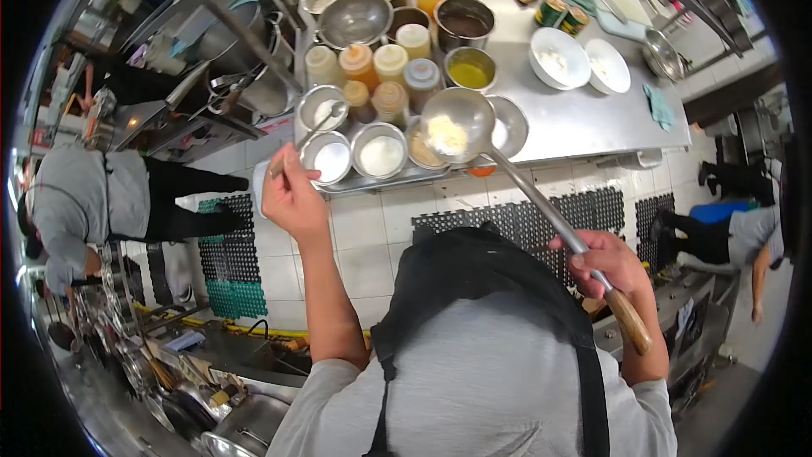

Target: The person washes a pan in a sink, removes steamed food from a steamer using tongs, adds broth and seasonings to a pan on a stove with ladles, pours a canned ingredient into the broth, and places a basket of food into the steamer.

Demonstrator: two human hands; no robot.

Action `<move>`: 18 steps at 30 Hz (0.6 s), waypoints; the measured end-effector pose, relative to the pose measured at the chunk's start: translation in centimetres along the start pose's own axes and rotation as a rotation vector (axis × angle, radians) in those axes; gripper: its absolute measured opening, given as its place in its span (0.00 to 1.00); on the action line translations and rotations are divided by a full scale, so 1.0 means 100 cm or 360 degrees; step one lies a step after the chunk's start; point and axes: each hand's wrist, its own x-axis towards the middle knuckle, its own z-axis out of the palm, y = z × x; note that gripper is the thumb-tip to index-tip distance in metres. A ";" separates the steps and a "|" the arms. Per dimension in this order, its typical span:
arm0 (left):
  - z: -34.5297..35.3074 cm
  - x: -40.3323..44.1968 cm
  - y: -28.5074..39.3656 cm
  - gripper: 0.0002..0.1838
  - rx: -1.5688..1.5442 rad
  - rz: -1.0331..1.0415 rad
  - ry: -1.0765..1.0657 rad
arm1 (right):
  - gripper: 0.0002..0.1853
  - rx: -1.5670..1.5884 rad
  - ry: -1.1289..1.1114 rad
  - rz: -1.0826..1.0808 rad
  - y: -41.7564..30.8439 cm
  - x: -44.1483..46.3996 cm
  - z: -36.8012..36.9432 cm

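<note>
"What lies along the table's point(550, 131) near edge?"
"A row of tubs point(379, 178). The left hand point(296, 195) holds a spoon point(320, 125) at the row's left end; the right hand point(609, 262) holds a ladle point(537, 199) over its right part, with powder point(446, 135) in it."
"And behind the row?"
"Bottles point(391, 101), with a pot point(448, 62) of liquid point(474, 74) to their right."
"Farther right?"
"Two bowls point(550, 80) side by side, cans point(551, 13) behind them, a cloth point(659, 108) near the table's right end."

In the head view, I register no readable text, brand, number or sign. Two cans point(551, 12) standing side by side on the metal table point(554, 118) carry green-and-yellow labels; I cannot resolve lettering on either label.
</note>
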 end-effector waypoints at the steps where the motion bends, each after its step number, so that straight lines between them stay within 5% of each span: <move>1: -0.003 0.012 -0.011 0.12 0.0000 -0.0012 0.0012 | 0.22 0.0003 0.0002 -0.0002 0.001 -0.001 -0.001; 8: 0.017 0.055 -0.108 0.12 0.0186 -0.0044 -0.0148 | 0.22 -0.0072 0.0082 0.0026 0.002 -0.001 0.017; 18: 0.026 0.065 -0.151 0.13 0.0127 -0.0347 -0.0165 | 0.21 -0.0181 0.0262 0.0083 0.004 -0.011 0.046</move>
